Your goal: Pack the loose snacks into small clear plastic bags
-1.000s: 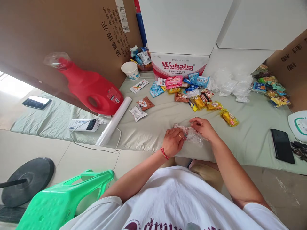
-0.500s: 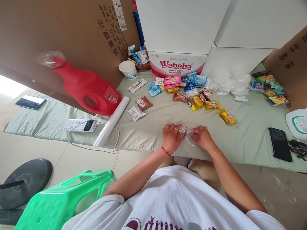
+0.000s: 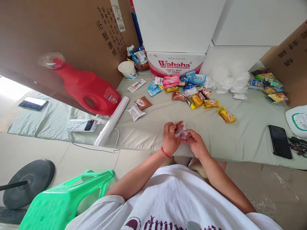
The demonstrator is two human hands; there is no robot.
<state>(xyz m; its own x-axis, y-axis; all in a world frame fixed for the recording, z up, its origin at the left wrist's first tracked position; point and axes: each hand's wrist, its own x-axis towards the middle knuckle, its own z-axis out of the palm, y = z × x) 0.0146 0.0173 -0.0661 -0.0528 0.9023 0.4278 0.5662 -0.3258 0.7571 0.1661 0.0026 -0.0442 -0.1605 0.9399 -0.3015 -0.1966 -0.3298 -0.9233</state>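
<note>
My left hand (image 3: 169,139) and my right hand (image 3: 196,143) are closed together on a small clear plastic bag (image 3: 181,129) with a reddish-brown snack inside, held just above the near edge of the pale green sheet (image 3: 242,134). The bag is bunched up between my fingers. Beyond my hands lies a spread of wrapped snacks (image 3: 192,92), with yellow packets (image 3: 226,115) nearest on the right. Crumpled clear bags (image 3: 227,81) sit further back.
A red detergent jug (image 3: 83,88) lies at the left beside a roll of clear film (image 3: 111,121) and a white power bank (image 3: 82,125). A Wahaha box (image 3: 175,64), paper cup (image 3: 127,69), black phone (image 3: 279,141) and green stool (image 3: 64,201) are around.
My hands have drawn close together and lifted slightly, gathering the flat clear bag into a small bunch around the snack. My right hand moved left toward my left hand.
</note>
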